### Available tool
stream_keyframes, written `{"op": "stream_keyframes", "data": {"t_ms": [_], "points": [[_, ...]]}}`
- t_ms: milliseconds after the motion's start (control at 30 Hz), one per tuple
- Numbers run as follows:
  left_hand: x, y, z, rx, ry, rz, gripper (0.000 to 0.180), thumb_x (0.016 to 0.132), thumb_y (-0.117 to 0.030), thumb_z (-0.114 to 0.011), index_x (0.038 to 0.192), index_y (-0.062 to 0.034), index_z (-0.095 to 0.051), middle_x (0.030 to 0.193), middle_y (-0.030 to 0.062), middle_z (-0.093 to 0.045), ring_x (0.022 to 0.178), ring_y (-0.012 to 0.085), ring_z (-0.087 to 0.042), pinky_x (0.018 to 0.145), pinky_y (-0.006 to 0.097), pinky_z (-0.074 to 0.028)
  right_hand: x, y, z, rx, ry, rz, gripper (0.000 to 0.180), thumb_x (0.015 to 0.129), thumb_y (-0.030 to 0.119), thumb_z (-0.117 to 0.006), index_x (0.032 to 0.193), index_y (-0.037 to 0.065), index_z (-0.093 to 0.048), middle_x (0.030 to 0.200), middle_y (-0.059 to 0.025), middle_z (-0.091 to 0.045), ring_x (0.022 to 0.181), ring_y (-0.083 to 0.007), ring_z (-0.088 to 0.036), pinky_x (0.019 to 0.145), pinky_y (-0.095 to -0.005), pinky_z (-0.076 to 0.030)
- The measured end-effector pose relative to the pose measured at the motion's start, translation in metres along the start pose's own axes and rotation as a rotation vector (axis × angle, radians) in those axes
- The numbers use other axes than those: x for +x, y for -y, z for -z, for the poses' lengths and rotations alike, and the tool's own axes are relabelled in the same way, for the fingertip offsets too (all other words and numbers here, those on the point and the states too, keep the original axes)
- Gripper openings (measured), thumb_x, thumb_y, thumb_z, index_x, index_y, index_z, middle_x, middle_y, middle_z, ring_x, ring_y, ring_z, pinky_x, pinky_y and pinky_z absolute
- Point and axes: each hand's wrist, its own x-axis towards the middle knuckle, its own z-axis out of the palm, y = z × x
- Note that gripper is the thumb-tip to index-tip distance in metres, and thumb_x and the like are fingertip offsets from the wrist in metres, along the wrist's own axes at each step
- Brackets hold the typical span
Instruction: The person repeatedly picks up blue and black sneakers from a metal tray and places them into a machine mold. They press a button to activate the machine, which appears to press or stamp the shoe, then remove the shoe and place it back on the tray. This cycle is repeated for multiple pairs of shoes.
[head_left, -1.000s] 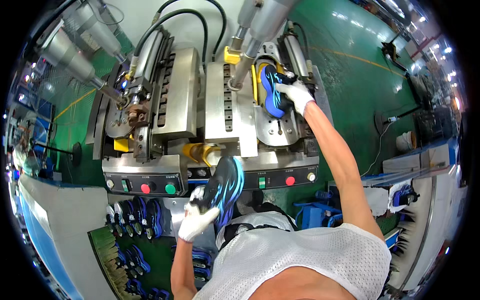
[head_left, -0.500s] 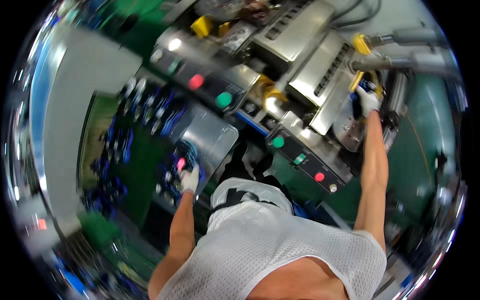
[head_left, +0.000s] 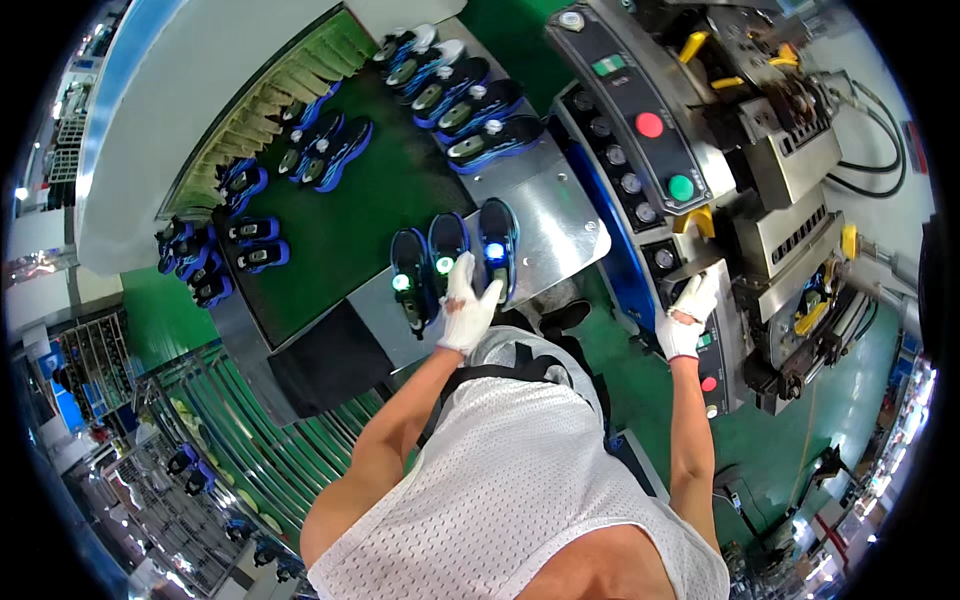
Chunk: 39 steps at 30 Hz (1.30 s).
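Note:
My left hand [head_left: 467, 312], in a white glove, is spread over the heel ends of three black-and-blue shoes standing side by side on the metal table edge. A left shoe [head_left: 411, 262] and a middle shoe [head_left: 449, 238] carry glowing green spots; on the right shoe [head_left: 497, 222] the spot glows blue. The fingertips lie close to the middle and right shoes; contact is unclear. Also gloved in white, my right hand [head_left: 690, 308] rests with outstretched fingers over the machine's near control panel [head_left: 735, 345], covering part of it. Nothing shows in that hand.
A green conveyor [head_left: 375, 175] bears several more shoes [head_left: 310, 150], with a row of shoes [head_left: 465, 100] at its far right. The metal machine [head_left: 790, 170] with yellow levers fills the right. Rails of a rack [head_left: 290, 400] lie at lower left.
The view has turned, bringing the conveyor into fuller sight. My right hand has come away from the machine's far-right end to the control panel. My left hand remains by the shoes, fingers spread.

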Motion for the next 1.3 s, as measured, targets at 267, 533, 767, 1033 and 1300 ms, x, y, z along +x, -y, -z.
{"op": "stream_keyframes", "data": {"t_ms": [267, 533, 767, 1033, 1300], "points": [[0.005, 0.071, 0.023, 0.259, -0.126, 0.246, 0.086, 0.079, -0.026, -0.080, 0.146, 0.0042, -0.035, 0.139, 0.0274, -0.051, 0.126, 0.0432, -0.054, 0.105, 0.044, -0.045, -0.025, 0.233, -0.038, 0.685, 0.590, 0.097, 0.094, 0.079, 0.035, -0.080, 0.153, 0.001, -0.034, 0.151, -0.0257, -0.043, 0.140, -0.0381, -0.045, 0.111, -0.0462, -0.040], [0.072, 0.067, 0.059, 0.279, 0.070, 0.272, 0.079, 0.077, -0.037, -0.082, 0.139, -0.0007, -0.049, 0.116, 0.0283, -0.067, 0.109, 0.0416, -0.067, 0.092, 0.046, -0.053, -0.010, 0.298, -0.125, 0.764, 0.386, -0.374, 0.081, 0.075, 0.044, -0.082, 0.138, 0.003, -0.052, 0.123, -0.0258, -0.066, 0.116, -0.0392, -0.065, 0.099, -0.0444, -0.050], [0.080, -0.036, 0.008, 0.502, 0.702, 0.135, 0.051, 0.081, -0.041, -0.083, 0.105, 0.0025, -0.071, 0.096, 0.0160, -0.074, 0.088, 0.0300, -0.069, 0.081, 0.044, -0.054, -0.086, 0.186, -0.065, 1.351, 0.295, -0.801, 0.097, 0.073, 0.060, -0.082, 0.125, -0.017, -0.055, 0.111, -0.0282, -0.070, 0.101, -0.0330, -0.071, 0.086, -0.0407, -0.057], [-0.106, -0.158, -0.103, 0.767, 1.320, -0.295, 0.086, 0.080, -0.035, -0.084, 0.147, 0.0005, -0.043, 0.136, 0.0213, -0.060, 0.123, 0.0327, -0.060, 0.104, 0.044, -0.046, -0.304, 0.093, 0.019, 1.553, -0.657, -1.411, 0.069, 0.075, 0.048, -0.086, 0.111, -0.008, -0.069, 0.097, -0.0129, -0.072, 0.087, -0.0160, -0.066, 0.075, -0.0348, -0.056], [-0.363, -0.203, -0.197, 0.484, 2.097, -0.691, 0.084, 0.078, -0.035, -0.083, 0.145, 0.0007, -0.045, 0.132, 0.0210, -0.061, 0.120, 0.0320, -0.060, 0.104, 0.041, -0.046, -0.539, 0.067, -0.006, 1.074, -1.418, -2.163, 0.060, 0.082, 0.036, -0.084, 0.118, -0.009, -0.065, 0.105, -0.0061, -0.071, 0.088, -0.0122, -0.062, 0.082, -0.0350, -0.053]]}}
